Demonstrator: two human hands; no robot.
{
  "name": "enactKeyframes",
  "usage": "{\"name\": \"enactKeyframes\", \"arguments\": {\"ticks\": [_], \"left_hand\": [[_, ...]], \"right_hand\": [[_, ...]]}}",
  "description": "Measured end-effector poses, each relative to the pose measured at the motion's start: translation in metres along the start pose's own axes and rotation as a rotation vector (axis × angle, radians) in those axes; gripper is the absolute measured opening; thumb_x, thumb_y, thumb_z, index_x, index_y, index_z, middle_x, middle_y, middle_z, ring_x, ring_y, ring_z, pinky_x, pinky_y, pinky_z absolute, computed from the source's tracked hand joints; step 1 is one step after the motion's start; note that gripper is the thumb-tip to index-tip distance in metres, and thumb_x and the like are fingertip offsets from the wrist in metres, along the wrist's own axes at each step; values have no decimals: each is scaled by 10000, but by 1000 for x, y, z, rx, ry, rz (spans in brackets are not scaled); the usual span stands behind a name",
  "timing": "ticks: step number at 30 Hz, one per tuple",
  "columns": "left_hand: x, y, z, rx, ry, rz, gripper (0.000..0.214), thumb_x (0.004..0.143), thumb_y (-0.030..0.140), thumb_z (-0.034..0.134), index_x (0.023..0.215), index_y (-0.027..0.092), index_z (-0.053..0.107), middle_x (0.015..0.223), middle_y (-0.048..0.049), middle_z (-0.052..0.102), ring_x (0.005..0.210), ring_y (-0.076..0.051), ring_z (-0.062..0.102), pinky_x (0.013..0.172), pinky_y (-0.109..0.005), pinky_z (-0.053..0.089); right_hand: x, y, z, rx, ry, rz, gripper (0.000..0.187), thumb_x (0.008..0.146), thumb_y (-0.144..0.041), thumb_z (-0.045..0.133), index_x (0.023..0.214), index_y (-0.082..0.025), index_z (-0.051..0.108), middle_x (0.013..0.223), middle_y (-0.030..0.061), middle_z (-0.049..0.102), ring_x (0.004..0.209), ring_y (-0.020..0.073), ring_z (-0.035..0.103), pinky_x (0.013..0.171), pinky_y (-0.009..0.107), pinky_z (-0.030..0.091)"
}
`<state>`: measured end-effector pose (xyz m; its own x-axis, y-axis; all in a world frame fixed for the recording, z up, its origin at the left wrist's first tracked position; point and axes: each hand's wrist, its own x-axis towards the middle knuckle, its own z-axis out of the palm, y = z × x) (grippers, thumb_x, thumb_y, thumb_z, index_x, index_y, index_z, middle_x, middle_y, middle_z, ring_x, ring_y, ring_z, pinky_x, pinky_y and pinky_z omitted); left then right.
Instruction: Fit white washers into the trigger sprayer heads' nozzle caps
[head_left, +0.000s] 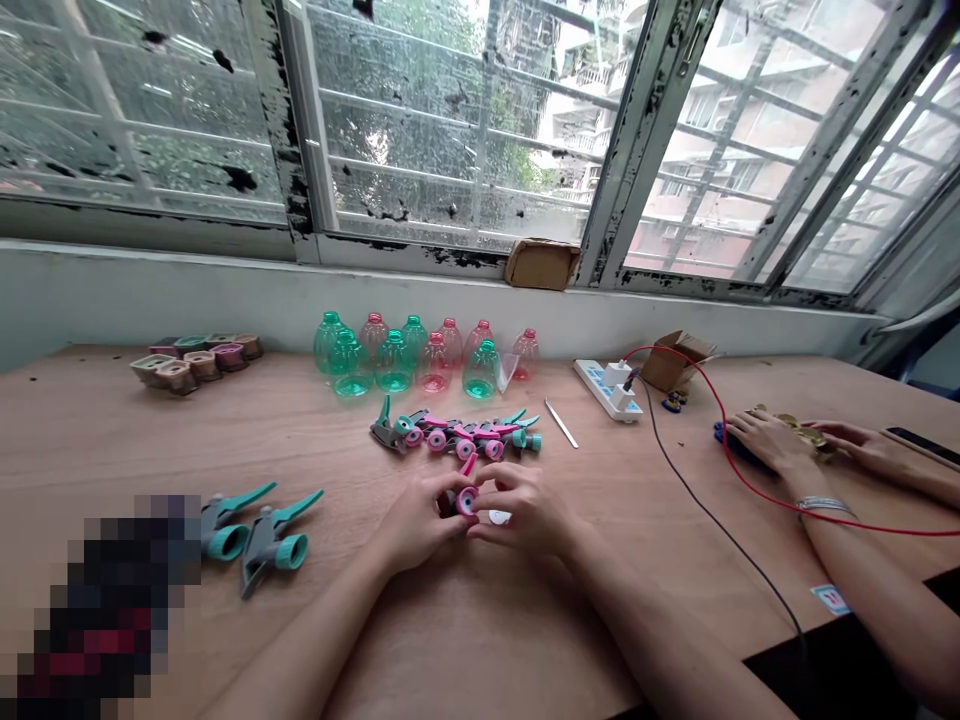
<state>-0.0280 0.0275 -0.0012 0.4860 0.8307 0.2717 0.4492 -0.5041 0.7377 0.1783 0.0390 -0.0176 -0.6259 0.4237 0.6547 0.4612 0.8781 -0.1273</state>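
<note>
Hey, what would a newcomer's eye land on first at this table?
Mid-table, the left hand and right hand pinch a pink spray head between them. Just behind lies a pile of pink and teal spray heads, and by the wall stands a cluster of green and pink bottles. At the right are another person's hands.

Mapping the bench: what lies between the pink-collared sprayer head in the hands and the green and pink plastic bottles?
A pile of grey sprayer heads with pink and teal collars, per the head view.
</note>
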Motion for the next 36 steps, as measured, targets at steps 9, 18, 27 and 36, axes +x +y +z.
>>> {"name": "enactKeyframes", "arguments": {"ticks": [9,18,27,36], "left_hand": [[2,2,-1,25,-15,11,257,773,267,633,1008,178,688,876,-4,688,736,-141,582,635,-209,405],[0,4,-1,84,50,14,250,786,302,635,1009,196,672,884,1,702,754,-153,610,677,-235,437],[0,-4,-38,603,527,-176,352,817,188,488,1143,225,617,1166,-45,648,1073,-248,584,903,-335,463],[3,-40,-59,662,517,-411,451,841,143,416,1282,155,514,1295,-123,546,1174,-282,522,1001,-397,433]], "right_hand": [[4,-1,-6,22,-44,-11,205,818,-433,675,898,-248,711,1102,54,633,840,152,608,738,273,487],[5,-1,-11,108,-6,139,189,842,-381,644,945,-226,675,985,45,635,852,153,615,745,260,466],[2,10,-34,70,-465,325,260,736,-324,712,987,-259,698,921,12,641,797,158,583,662,243,384],[3,12,-29,130,-475,375,220,770,-209,654,983,-236,699,906,15,641,749,132,565,647,227,378]]}}
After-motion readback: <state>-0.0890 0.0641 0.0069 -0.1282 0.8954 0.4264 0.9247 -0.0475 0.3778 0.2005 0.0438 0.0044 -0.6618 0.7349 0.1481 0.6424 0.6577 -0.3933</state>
